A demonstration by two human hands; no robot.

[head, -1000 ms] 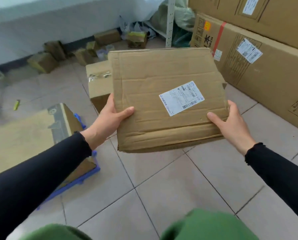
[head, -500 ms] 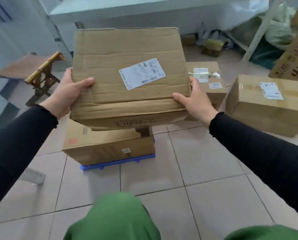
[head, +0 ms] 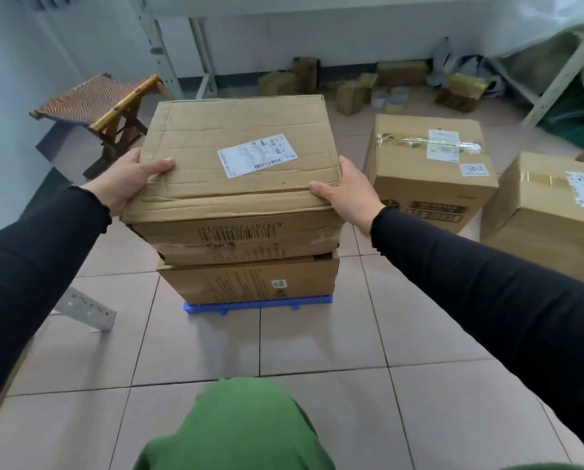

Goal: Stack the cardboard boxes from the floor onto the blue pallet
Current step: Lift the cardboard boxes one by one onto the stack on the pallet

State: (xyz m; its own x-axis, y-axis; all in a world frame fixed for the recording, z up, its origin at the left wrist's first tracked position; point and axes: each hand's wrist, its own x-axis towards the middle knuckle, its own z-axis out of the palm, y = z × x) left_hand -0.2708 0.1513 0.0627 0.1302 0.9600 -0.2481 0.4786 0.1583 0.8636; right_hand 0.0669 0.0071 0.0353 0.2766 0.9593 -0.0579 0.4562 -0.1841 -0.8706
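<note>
A creased cardboard box with a white shipping label (head: 236, 164) rests on top of a lower cardboard box (head: 249, 283), which sits on the blue pallet (head: 260, 305). My left hand (head: 131, 179) grips the top box's left near corner, thumb on its lid. My right hand (head: 348, 195) grips its right near corner the same way. Two more cardboard boxes stand on the floor to the right: a taped one (head: 429, 171) and a second (head: 548, 205) at the frame's edge.
A woven-seat wooden stool (head: 100, 103) stands left of the stack. A metal bracket (head: 87, 310) lies on the tiles at near left. Small parcels and tape rolls (head: 358, 89) litter the floor by the far wall. A white shelf frame (head: 555, 79) leans at right.
I turned left with the box in both hands, carried it over the pallet and lowered it onto the box there. Both hands stay on its corners.
</note>
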